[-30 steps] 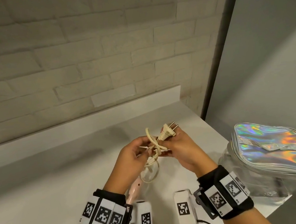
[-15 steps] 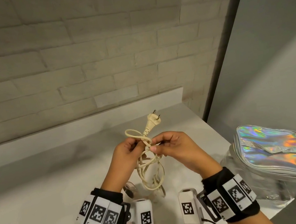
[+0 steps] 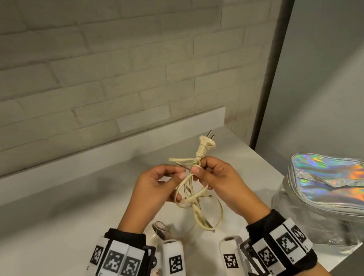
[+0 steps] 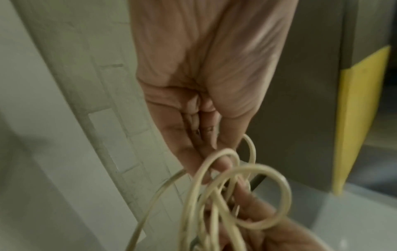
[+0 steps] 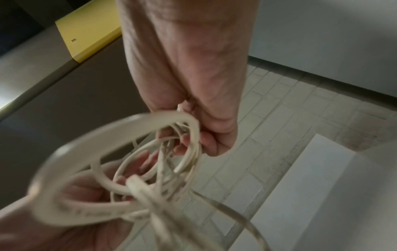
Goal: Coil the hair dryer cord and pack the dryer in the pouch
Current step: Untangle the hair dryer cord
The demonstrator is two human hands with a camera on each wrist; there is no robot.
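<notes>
both hands are raised above the pale grey surface (image 3: 50,240), close together, working a cream-coloured rubbery power cord (image 3: 194,197) that is gathered into several loose loops. the left hand (image 3: 158,188) has its fingers curled in and pinches the cord near the top of the bundle, with one loop passing over its fingertips (image 4: 219,166) in the left wrist view. the right hand (image 3: 218,179) grips the same bundle from the other side, thumb and fingers pressed onto the strands where they cross; the right wrist view shows its fingers (image 5: 206,141) closed around the cord, though that picture is blurred. the cream two-pin plug (image 3: 205,142) sticks up and away from the hands, prongs pointing toward the white brick wall (image 3: 96,79). the loops hang down between the wrists, and the lowest one dangles just above the surface. beneath them, partly hidden by the left wrist, a small piece of the pale pink hair dryer (image 3: 160,229) lies on the surface; how it lies i cannot tell. the iridescent silver pouch with clear plastic sides (image 3: 339,185) sits at the right edge of the surface, well apart from the hands, its shiny top panel facing up. each wrist wears a black band with square black-and-white markers (image 3: 119,263) and a small white camera block (image 3: 175,264).
</notes>
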